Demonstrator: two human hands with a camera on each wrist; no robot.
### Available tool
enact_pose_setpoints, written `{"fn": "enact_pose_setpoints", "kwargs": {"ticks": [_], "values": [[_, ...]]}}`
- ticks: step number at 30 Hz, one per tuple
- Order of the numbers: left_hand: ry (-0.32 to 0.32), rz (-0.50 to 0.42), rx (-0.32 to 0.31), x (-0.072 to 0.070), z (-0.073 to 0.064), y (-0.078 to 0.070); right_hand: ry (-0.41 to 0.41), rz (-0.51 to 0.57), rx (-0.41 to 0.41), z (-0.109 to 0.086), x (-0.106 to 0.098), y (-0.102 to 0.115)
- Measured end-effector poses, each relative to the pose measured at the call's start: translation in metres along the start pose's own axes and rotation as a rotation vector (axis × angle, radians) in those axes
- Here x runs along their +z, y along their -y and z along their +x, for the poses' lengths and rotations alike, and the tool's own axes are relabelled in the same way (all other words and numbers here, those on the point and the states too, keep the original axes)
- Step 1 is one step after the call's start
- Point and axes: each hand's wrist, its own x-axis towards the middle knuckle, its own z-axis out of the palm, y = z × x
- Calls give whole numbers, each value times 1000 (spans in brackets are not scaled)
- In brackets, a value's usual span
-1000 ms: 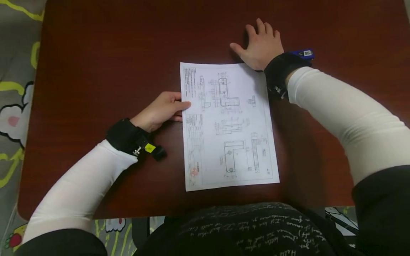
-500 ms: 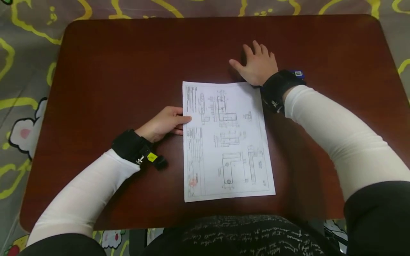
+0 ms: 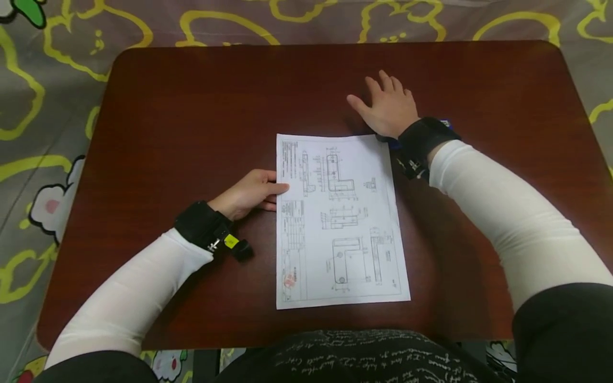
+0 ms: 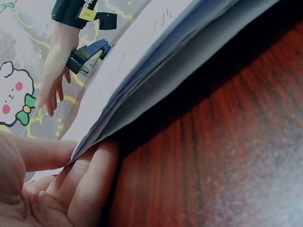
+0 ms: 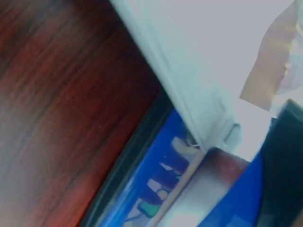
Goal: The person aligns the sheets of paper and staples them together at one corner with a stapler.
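A stack of printed sheets [image 3: 311,255] with technical drawings lies on the table before me. My left hand [image 3: 249,194] pinches its left edge between thumb and fingers; the left wrist view shows several layers of paper [image 4: 137,80] fanned above the wood. At the far right corner my right hand [image 3: 390,109] lies over a blue and black stapler [image 4: 90,56], fingers extended and spread. Close up in the right wrist view, the paper corner [image 5: 189,94] sits between the stapler's blue base [image 5: 137,189] and its upper arm. The palm's contact with the stapler is hidden.
The dark red-brown table [image 3: 191,106] has rounded corners and reaches well beyond the sheets. A patterned grey cloth [image 3: 311,24] with yellow outlines surrounds it. Black bands with small cameras [image 3: 201,221] sit on both wrists, over white sleeves.
The head view has tilted up, so the table's far edge shows and everything appears lower in the picture. Both hands keep about the same places at the paper.
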Motion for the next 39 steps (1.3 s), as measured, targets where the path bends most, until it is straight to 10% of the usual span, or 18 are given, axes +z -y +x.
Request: {"fn": "enact_pose_setpoints", "kwargs": {"ticks": [10,17,39], "values": [[-25,-27,15,-6,-6,4,263,-5,-319,-27,-38,-32],[-40,-11,18,-8,-7,7,199,-142,-455,-37,-41,-61],[-34,3,29,-10,2,-1,109,-57,-226,-16,-66,-136]]}}
